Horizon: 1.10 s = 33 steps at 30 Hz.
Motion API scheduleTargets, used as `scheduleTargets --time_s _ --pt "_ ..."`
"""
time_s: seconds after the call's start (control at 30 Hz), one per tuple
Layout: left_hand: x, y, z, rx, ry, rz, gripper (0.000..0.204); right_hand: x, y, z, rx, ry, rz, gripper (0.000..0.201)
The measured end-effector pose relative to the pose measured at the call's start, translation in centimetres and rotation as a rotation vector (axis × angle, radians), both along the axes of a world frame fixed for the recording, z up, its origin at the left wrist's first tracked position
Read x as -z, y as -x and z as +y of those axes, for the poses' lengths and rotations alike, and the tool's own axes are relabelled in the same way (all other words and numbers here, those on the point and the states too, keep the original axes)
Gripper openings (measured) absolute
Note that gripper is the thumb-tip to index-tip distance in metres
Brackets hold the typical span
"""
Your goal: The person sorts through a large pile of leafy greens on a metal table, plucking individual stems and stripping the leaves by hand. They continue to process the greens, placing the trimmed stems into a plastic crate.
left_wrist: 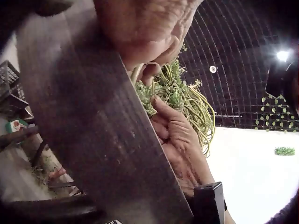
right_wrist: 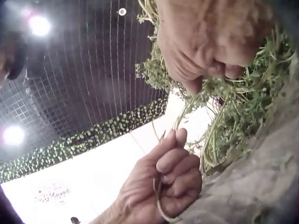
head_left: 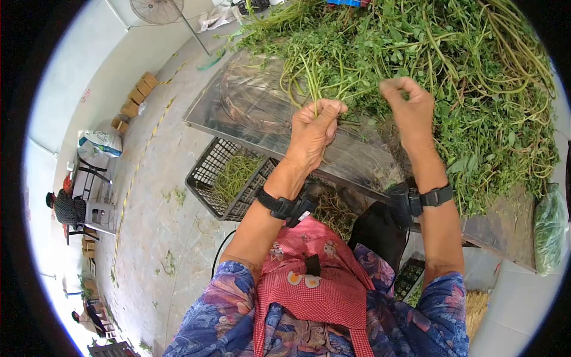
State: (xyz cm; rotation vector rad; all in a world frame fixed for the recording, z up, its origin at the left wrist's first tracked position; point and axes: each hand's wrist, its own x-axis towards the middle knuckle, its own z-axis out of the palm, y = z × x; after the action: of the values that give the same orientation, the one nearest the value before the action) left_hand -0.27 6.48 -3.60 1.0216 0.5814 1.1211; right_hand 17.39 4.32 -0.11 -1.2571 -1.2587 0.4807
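My left hand grips a small bunch of green stems over the near edge of the metal-topped table. The stems stick up past its thumb and forefinger. One thin stem hangs below the curled fingers in the right wrist view. To the right, my right hand has thumb and forefinger pinched at the end of a leafy stem that runs across from the left hand. A large heap of leafy greens lies behind and beside both hands.
Below the table edge, a black plastic crate contains cut stems. A filled plastic bag hangs by the right end. A standing fan is at the back left. Far left, a person sits by a stool.
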Motion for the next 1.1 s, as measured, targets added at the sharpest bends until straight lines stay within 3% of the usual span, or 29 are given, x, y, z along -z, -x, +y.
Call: scheduleTargets --time_s 0.07,0.1,0.17,0.2,0.23,0.33,0.77,0.93,1.1 --pt "0.0 0.2 0.0 0.019 0.003 -0.001 0.021 -0.1 -1.3 0.2 -0.111 -0.004 0.381 0.018" --pt "0.0 0.2 0.0 0.016 0.002 -0.002 0.021 -0.5 -1.1 0.0 -0.113 -0.005 0.379 0.018" --pt "0.3 -0.1 0.0 -0.024 -0.021 0.008 0.020 -1.4 -0.8 -0.6 -0.171 -0.075 0.245 0.018" --pt "0.3 -0.1 -0.1 -0.025 -0.020 0.009 0.020 -1.3 -0.7 -0.4 -0.141 -0.105 0.007 0.016" --pt "0.3 -0.2 -0.2 -0.039 -0.027 0.016 0.019 -1.3 -0.4 -0.5 -0.141 -0.105 0.008 0.016" --pt "0.5 -0.1 -0.2 -0.040 -0.040 0.019 0.018 -0.6 -0.1 -0.4 -0.199 0.029 -0.246 0.019" --pt "0.1 0.2 -0.4 -0.002 -0.054 0.046 0.019 -0.5 0.0 -0.5 -0.350 0.125 -0.348 0.023" --pt "0.1 0.2 -0.4 -0.023 -0.058 0.041 0.019 -0.7 -0.1 -0.6 -0.405 0.155 -0.209 0.022" --pt "0.0 0.2 -0.5 -0.009 -0.055 0.051 0.020 -0.5 -0.1 -0.6 -0.360 0.183 -0.322 0.022"
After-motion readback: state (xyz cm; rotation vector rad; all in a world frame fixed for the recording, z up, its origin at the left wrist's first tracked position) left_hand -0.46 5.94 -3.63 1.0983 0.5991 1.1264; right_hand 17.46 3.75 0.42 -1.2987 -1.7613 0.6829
